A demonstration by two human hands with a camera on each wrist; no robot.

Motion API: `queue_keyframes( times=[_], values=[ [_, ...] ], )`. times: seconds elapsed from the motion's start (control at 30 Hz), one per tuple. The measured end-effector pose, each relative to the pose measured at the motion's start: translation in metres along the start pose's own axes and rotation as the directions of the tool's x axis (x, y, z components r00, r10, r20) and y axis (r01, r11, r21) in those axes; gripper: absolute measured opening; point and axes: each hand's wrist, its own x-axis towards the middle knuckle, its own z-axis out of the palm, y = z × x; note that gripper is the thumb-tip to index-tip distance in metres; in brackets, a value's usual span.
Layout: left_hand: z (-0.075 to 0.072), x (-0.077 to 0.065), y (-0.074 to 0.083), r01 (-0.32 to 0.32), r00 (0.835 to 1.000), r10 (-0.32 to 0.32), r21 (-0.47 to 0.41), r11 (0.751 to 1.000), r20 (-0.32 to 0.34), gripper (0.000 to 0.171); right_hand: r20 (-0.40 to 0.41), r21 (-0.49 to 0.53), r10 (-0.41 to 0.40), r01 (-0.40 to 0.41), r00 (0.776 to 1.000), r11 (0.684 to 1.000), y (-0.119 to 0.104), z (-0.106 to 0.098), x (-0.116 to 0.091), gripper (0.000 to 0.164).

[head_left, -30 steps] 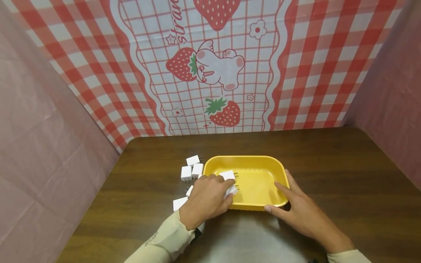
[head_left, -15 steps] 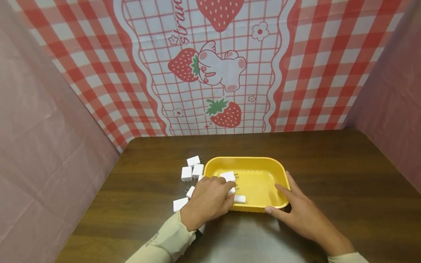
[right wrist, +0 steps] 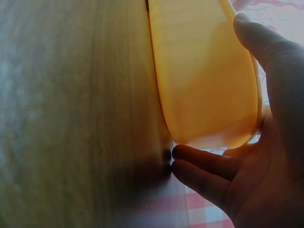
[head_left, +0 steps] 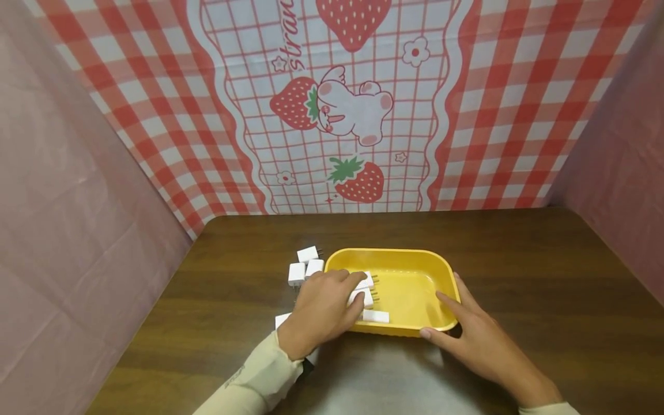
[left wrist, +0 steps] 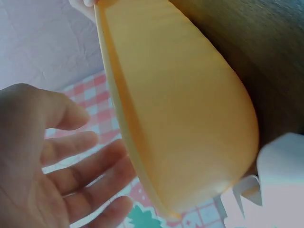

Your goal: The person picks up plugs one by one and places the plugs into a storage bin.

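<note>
My left hand (head_left: 323, 305) is over the left end of a yellow plastic tray (head_left: 402, 291), thumb and index finger spread above white plug-in chargers. Two chargers (head_left: 368, 297) lie there with metal prongs pointing right, and a third charger (head_left: 376, 316) lies along the front wall. The left wrist view shows the left hand's fingers (left wrist: 90, 166) apart, loosely bent, with nothing between them, beside the tray's rim. My right hand (head_left: 485, 340) holds the tray's right front corner: index finger inside the rim, thumb at the front edge, other fingers against the outside wall.
Several more white chargers (head_left: 297, 274) lie on the brown wooden table (head_left: 233, 253) left of the tray; one (head_left: 282, 320) is partly hidden by my left wrist. A red-checked strawberry cloth (head_left: 358, 115) hangs behind the table, with pink cloth on both sides.
My left hand's thumb and index finger have spread apart from the charger they were around. More of the chargers in the tray now shows, including the front one. The right hand keeps its place.
</note>
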Motion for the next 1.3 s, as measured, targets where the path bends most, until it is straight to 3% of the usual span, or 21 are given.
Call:
queue_keyframes(
  times=[0.23, 0.43, 0.73, 1.03, 1.3],
  values=[
    [-0.007, -0.010, -0.015, 0.068, 0.996, -0.069, -0.009, 0.998, -0.054, 0.027, 0.004, 0.007, 0.001, -0.001, 1.000, 1.000, 0.000, 0.000, -0.001, 0.096],
    [-0.007, -0.023, -0.027, 0.084, 0.993, -0.081, 0.034, 0.996, -0.087, 0.024, 0.015, 0.003, 0.020, -0.020, 1.000, 1.000, 0.001, -0.001, -0.001, 0.099],
    [-0.008, -0.040, -0.045, 0.085, 0.993, -0.076, 0.104, 0.991, -0.086, 0.017, 0.013, 0.009, 0.014, -0.014, 1.000, 1.000, 0.001, -0.001, -0.001, 0.099],
    [-0.009, -0.047, -0.063, 0.110, 0.991, -0.097, 0.146, 0.983, -0.093, 0.008, 0.006, 0.015, 0.000, 0.000, 1.000, 1.000, 0.002, 0.000, -0.001, 0.098],
    [-0.003, -0.052, -0.078, 0.166, 0.985, -0.154, 0.195, 0.967, -0.075, 0.007, 0.008, 0.015, -0.002, 0.002, 1.000, 1.000, 0.002, 0.000, 0.000, 0.099]
  ],
)
